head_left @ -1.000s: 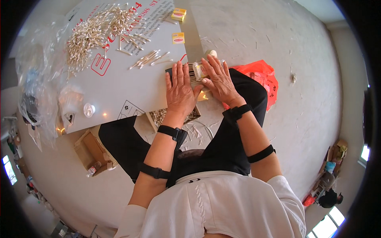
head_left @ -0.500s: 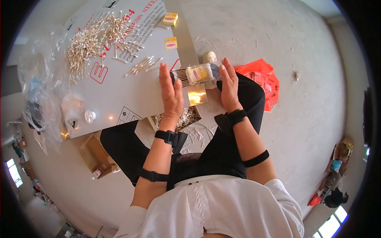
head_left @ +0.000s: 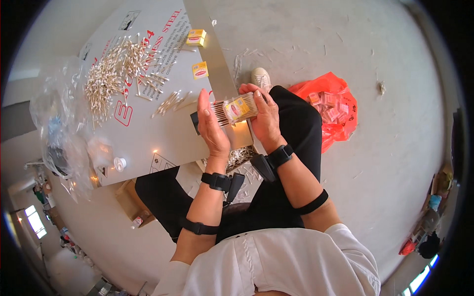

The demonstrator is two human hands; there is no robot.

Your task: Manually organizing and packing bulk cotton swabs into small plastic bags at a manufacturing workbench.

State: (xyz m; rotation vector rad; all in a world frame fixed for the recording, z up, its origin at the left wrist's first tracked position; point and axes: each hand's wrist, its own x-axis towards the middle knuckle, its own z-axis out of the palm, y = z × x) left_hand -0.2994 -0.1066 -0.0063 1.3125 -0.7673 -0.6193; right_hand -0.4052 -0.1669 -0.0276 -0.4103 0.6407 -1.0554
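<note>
Between my two hands is a flat pack of cotton swabs (head_left: 221, 113) with a yellow label around its middle, held over the table's right edge. My left hand (head_left: 212, 130) lies against the pack's left end, its fingers fairly straight. Curled around the right end is my right hand (head_left: 265, 121), with the thumb on top. Beside my left hand a dark block (head_left: 194, 122) shows in part. Several loose cotton swabs (head_left: 170, 102) lie to the left of the hands, and a large heap of swabs (head_left: 106, 84) spreads farther back.
Two yellow items, a small box (head_left: 196, 37) and a flat one (head_left: 200, 70), sit near the table's right edge. A clear plastic bag (head_left: 54, 108) hangs at the left. Below the table stands a box of swabs (head_left: 240, 157). A red bag (head_left: 323, 86) with small packs lies on the floor.
The pack has tilted and come slightly nearer. My right hand went from a flat palm to fingers curled around its end. The view has shifted a little.
</note>
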